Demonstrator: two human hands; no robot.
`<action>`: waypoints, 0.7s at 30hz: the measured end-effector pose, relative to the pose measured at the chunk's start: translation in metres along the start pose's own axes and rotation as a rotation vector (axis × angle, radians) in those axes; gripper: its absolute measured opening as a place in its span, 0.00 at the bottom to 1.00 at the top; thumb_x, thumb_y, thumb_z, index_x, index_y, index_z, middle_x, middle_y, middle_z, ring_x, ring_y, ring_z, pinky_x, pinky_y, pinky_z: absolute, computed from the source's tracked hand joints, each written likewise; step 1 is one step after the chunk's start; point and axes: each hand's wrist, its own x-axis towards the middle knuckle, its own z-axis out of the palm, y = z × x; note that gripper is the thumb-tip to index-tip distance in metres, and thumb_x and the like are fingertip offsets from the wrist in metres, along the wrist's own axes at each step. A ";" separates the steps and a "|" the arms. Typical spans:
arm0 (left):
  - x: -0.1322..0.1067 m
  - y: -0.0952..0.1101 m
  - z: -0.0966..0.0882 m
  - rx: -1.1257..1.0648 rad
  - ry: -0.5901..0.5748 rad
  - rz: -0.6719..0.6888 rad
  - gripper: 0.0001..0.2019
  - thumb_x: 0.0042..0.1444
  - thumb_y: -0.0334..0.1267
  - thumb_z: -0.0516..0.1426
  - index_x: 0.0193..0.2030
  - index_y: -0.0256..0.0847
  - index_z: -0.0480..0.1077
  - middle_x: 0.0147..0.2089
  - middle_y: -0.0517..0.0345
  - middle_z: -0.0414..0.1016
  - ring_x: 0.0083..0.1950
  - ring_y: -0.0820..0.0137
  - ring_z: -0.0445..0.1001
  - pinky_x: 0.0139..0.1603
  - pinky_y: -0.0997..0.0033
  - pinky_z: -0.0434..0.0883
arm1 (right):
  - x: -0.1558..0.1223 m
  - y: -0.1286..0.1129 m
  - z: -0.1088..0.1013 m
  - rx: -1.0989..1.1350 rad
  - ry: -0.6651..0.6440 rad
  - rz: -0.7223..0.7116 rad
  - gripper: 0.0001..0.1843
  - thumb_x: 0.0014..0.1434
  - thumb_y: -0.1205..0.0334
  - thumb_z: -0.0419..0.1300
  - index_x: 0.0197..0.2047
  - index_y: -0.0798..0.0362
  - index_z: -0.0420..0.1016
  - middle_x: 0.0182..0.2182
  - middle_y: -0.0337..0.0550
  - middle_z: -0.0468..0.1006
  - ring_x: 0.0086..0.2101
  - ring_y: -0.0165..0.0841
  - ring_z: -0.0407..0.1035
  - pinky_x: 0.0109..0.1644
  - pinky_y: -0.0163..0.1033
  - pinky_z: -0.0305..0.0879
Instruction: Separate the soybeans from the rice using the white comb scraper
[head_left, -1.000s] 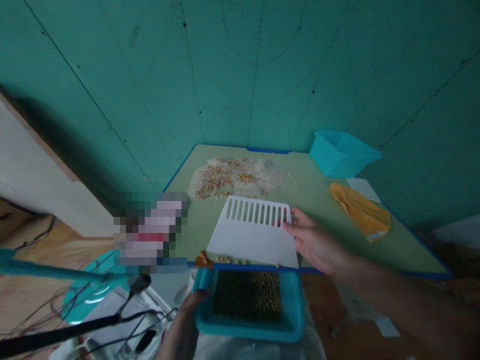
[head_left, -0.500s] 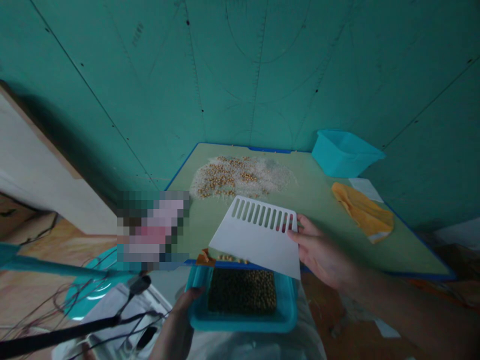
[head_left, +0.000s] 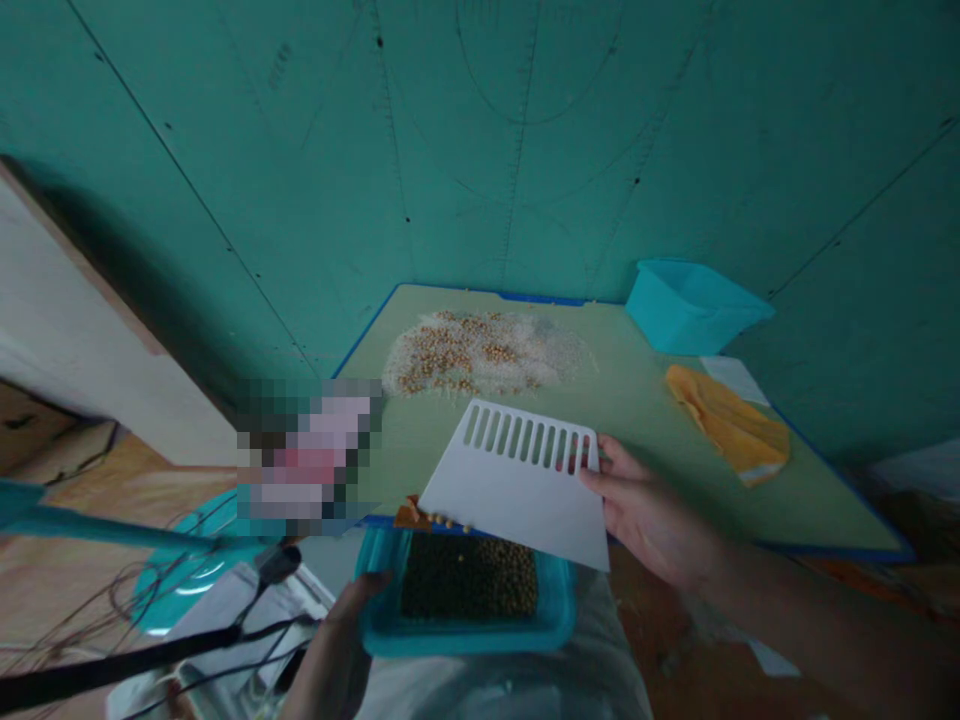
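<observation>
My right hand (head_left: 649, 512) grips the right edge of a white slotted plastic scraper (head_left: 519, 482), held tilted over the table's near edge. My left hand (head_left: 339, 640) holds the left side of a teal tray (head_left: 457, 632) full of dark round beans, just below that edge. A few loose beans (head_left: 444, 521) lie at the edge under the scraper. Farther back on the green table (head_left: 637, 400) lies a pile of white rice mixed with yellow beans (head_left: 480, 352).
An empty teal bin (head_left: 694, 305) stands at the table's back right, with an orange cloth (head_left: 731, 425) in front of it. A teal wall rises behind. Left of the table are a pixelated patch, a black rod with cables and a teal round object.
The scraper has slid towards me, over the table's edge and above the tray. The tray has shifted left with my left hand. Fewer loose beans remain at the edge.
</observation>
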 end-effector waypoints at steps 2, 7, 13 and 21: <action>-0.002 0.000 0.003 0.005 0.037 0.000 0.10 0.39 0.34 0.64 0.32 0.41 0.78 0.31 0.62 0.85 0.51 0.55 0.75 0.52 0.66 0.70 | -0.001 0.001 -0.001 0.008 -0.005 0.001 0.23 0.45 0.66 0.64 0.44 0.48 0.63 0.41 0.42 0.77 0.46 0.39 0.70 0.48 0.45 0.64; -0.003 0.000 0.003 0.007 0.038 -0.001 0.07 0.38 0.34 0.64 0.28 0.43 0.78 0.31 0.63 0.84 0.50 0.56 0.75 0.50 0.66 0.71 | -0.004 0.002 -0.004 0.010 -0.014 -0.005 0.19 0.45 0.66 0.64 0.41 0.48 0.64 0.38 0.39 0.77 0.45 0.38 0.70 0.49 0.44 0.63; -0.001 0.002 -0.001 0.034 0.039 0.022 0.10 0.41 0.34 0.63 0.34 0.40 0.79 0.32 0.60 0.84 0.47 0.53 0.77 0.48 0.61 0.73 | -0.009 -0.001 -0.009 -0.015 -0.043 0.014 0.18 0.46 0.66 0.64 0.42 0.47 0.65 0.38 0.39 0.77 0.42 0.37 0.72 0.48 0.45 0.64; -0.001 0.000 -0.001 0.005 0.026 -0.002 0.16 0.41 0.33 0.63 0.41 0.38 0.77 0.32 0.59 0.85 0.50 0.54 0.75 0.49 0.63 0.71 | 0.009 -0.017 -0.017 -0.070 0.020 -0.115 0.13 0.48 0.69 0.60 0.39 0.49 0.68 0.38 0.41 0.77 0.42 0.37 0.72 0.48 0.46 0.64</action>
